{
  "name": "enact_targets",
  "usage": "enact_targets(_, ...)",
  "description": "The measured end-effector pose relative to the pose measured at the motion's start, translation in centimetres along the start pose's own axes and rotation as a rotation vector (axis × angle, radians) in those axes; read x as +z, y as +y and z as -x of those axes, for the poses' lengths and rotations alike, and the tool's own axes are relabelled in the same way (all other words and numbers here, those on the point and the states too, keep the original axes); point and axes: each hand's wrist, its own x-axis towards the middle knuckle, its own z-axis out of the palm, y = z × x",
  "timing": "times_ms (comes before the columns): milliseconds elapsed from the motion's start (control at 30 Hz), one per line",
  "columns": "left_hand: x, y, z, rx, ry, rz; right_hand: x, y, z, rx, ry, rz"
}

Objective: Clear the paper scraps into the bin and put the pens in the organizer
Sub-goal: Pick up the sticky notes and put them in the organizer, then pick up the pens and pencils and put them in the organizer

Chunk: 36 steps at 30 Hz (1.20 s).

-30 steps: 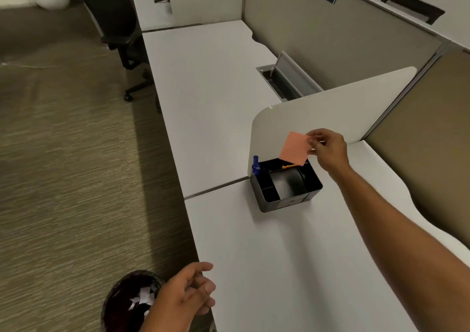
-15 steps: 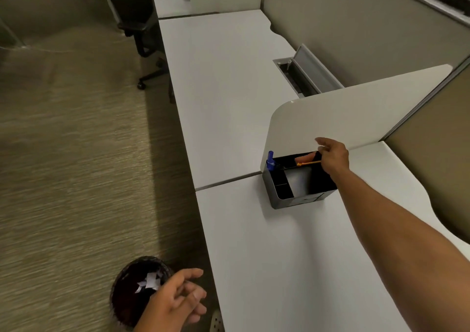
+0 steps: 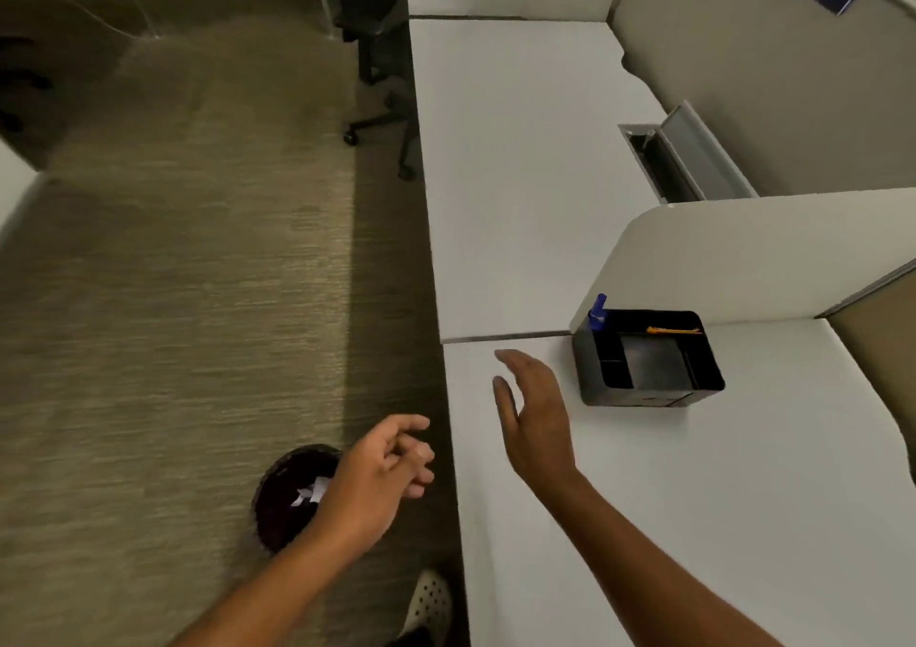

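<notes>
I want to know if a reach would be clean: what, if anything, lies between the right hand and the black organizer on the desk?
Nothing visible does. The right hand hovers open over bare white desk, and the stretch between it and the organizer holds no object. The left hand is off the desk edge, above the bin.

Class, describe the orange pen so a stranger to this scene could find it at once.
Start at the white desk and the curved divider panel standing on it. Against its base sits a black organizer. The orange pen lies flat along its back compartment, unlike the upright blue pen at the corner.
</notes>
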Motion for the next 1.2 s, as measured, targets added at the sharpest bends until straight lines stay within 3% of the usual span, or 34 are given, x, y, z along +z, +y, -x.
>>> enact_targets(267, -7.0, -0.1, -1.0, 0.127, 0.2, 0.038, 8.0, -10.3, 2.6, -0.193, -0.203, -0.013)
enact_targets(500, -15.2, -4.0, 3.1, 0.099, 0.437, 0.102, 13.5, -18.1, 5.4, -0.424, -0.355, 0.092)
enact_targets(733, -24.3, -14.1, 12.1, -0.001, 0.658, 0.149, 22.6, -27.2, 13.0, -0.654, -0.487, 0.145)
enact_targets(967, -33.5, -27.6, 27.6, -0.177, 0.959, 0.128, 32.3, -36.0, 27.3, -0.866, -0.677, 0.18)
enact_targets(1200, -36.0, -37.6, 40.1, -0.306, 1.12, 0.079, 39.1, -40.0, 39.7, -1.0, -0.928, 0.245)
